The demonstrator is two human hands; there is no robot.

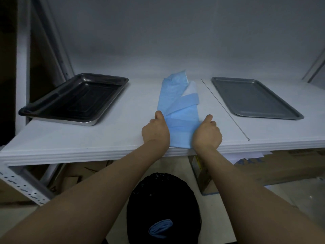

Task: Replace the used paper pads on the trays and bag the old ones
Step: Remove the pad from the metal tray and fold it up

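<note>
Blue pad (177,104), long axis near-to-far; near end in pinch of L hand (155,131), R hand (207,133)

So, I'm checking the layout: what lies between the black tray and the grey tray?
Head view: a folded blue pad lies between the black tray and grey tray, held by the left hand and right hand.

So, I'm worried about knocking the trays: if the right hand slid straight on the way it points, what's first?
The folded blue paper pad that the right hand grips; past it, probably only bare white shelf.
</note>
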